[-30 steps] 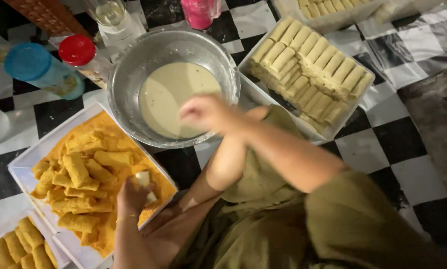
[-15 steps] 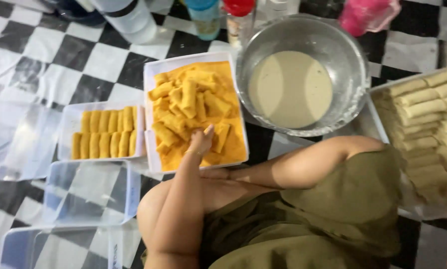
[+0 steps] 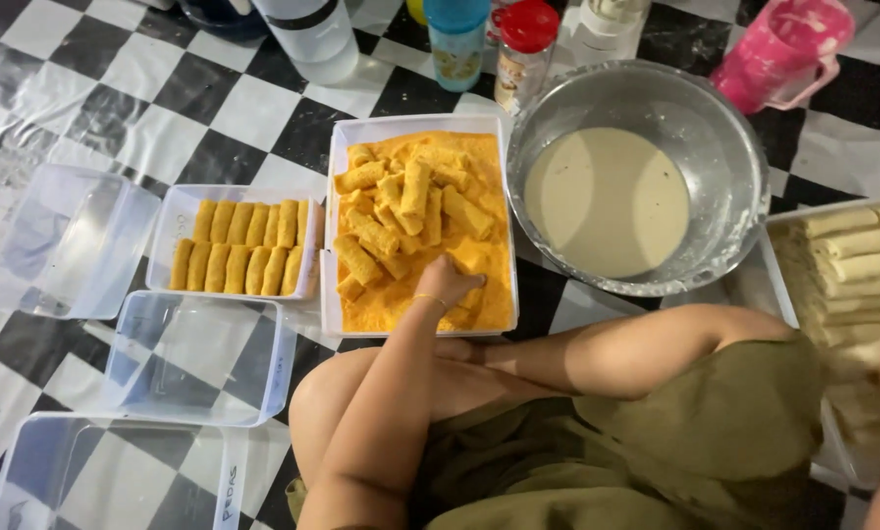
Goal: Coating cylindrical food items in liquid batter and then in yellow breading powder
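Crumb tray [image 3: 334, 226] hemmed in — bowl [image 3: 744, 147] right, boxed rolls [image 3: 239, 247] left.

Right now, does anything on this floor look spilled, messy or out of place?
Nothing looks spilled. The left hand digs in the orange crumb tray, where coated rolls lie jumbled, unlike the neat row in the small container. The metal bowl of batter has smeared inner walls.

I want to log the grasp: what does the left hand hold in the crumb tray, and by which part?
It cannot be told. The left hand rests, fingers down, on the crumbs in the white tray and hides whatever may be under it.
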